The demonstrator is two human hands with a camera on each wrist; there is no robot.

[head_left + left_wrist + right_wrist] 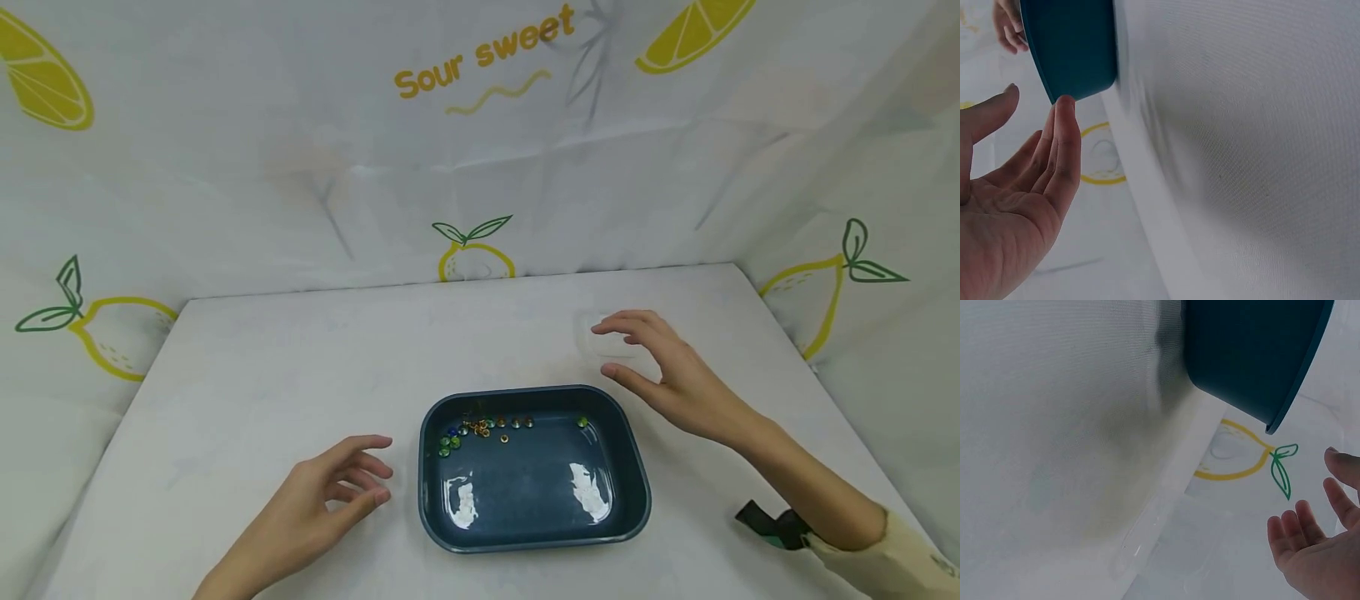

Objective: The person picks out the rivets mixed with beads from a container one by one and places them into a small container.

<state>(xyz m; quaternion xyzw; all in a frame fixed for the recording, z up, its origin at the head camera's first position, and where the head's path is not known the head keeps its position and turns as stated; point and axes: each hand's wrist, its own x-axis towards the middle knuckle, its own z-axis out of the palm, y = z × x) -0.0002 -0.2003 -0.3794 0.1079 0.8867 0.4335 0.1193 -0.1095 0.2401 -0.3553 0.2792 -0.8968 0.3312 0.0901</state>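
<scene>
A dark blue tray [536,500] lies on the white table, with small green, blue, amber and gold beads [480,428] mostly at its back left. My left hand [318,500] is held left of the tray, fingers loosely bent and holding nothing. On the other side, my right hand [686,379] hovers beyond the tray's back right corner, thumb and fingers apart and empty. Close to its fingertips lies a faint clear, flat-looking object [588,343], also visible in the right wrist view [1138,544]. Both wrist views show the tray's outer wall [1072,47] [1247,350].
A dark strap [772,525] hangs by the right sleeve [892,562]. White cloth [465,167] printed with lemons and lettering stands behind the table [337,358] and along its sides.
</scene>
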